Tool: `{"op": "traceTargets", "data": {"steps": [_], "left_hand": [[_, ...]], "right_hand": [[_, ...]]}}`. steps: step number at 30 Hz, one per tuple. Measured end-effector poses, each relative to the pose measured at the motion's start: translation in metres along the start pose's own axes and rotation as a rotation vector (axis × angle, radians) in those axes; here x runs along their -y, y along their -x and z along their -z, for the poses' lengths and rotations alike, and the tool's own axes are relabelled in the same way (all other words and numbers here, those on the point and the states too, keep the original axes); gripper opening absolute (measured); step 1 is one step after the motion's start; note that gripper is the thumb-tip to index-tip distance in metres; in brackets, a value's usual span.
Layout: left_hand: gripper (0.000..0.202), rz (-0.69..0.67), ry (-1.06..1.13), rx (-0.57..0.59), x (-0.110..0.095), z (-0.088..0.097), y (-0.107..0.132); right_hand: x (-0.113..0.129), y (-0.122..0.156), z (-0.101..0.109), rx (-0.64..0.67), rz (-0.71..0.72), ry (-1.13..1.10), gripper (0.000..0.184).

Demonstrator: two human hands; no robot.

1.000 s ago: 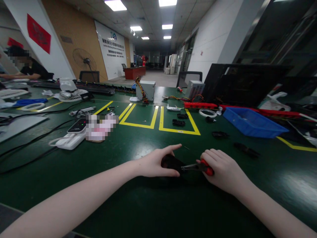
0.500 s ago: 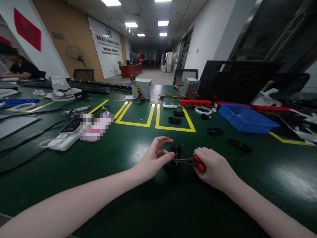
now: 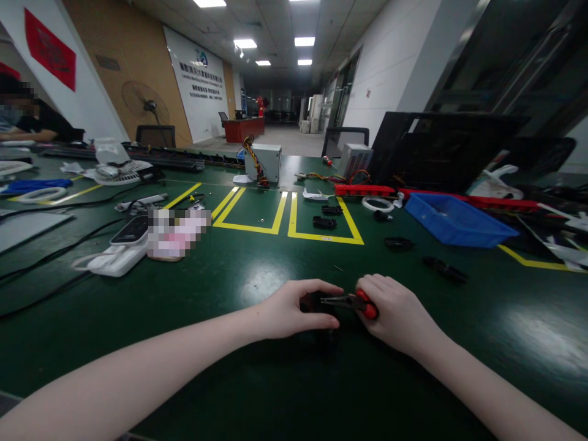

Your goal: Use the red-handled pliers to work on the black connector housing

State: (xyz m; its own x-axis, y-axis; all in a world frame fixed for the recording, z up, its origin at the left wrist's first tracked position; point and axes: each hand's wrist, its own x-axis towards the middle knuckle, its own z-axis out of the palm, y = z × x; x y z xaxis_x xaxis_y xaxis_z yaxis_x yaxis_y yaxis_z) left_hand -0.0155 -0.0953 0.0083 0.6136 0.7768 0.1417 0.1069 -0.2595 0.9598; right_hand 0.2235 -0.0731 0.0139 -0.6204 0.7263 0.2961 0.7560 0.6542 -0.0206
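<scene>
My right hand [image 3: 397, 313] is closed around the red handles of long-nose pliers [image 3: 344, 302]. Their narrow jaws point left, into the gap between the thumb and fingers of my left hand [image 3: 291, 310]. My left hand curves around a small dark part [image 3: 327, 335], which looks black and is mostly hidden by the thumb and palm. Whether the jaws grip this part I cannot tell. Just beyond both hands a thin metal pin [image 3: 339, 267] lies on the green table [image 3: 239, 380].
Several black parts, including one near the yellow tape [image 3: 324, 222] and one to the right [image 3: 444, 269], lie beyond my hands. A blue bin [image 3: 459, 220] stands at right. A white power strip [image 3: 119, 260] with cables is at left. Another person [image 3: 37, 116] sits far left.
My left hand has moved down and slightly right, its fingers now reaching over the jaws. The dark part has come nearer to me. The pliers have barely moved.
</scene>
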Motion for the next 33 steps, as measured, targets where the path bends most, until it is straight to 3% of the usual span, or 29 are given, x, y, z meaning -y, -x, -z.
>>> {"op": "traceTargets", "data": {"steps": [9,17,22,28,33], "left_hand": [[0.052,0.053,0.294,0.087,0.0,0.0077,-0.0013],[0.028,-0.178,-0.168,-0.181,-0.0013,0.0041,0.0003],[0.024,-0.282,-0.231,-0.279,-0.0053,0.0003,0.0026],[0.031,-0.185,-0.129,-0.122,-0.0042,0.003,0.0014],[0.049,-0.138,-0.309,-0.035,-0.0015,0.0076,-0.001]], "right_hand": [[-0.0048,-0.0002,-0.0021,-0.019,-0.065,-0.043,0.01],[-0.003,0.0019,-0.0021,0.001,-0.095,-0.089,0.01],[0.0018,0.0019,-0.0029,0.057,-0.163,-0.222,0.008],[0.0004,0.0017,-0.0014,0.043,-0.157,-0.182,0.008],[-0.0018,0.0021,0.0003,0.004,-0.048,-0.03,0.009]]}}
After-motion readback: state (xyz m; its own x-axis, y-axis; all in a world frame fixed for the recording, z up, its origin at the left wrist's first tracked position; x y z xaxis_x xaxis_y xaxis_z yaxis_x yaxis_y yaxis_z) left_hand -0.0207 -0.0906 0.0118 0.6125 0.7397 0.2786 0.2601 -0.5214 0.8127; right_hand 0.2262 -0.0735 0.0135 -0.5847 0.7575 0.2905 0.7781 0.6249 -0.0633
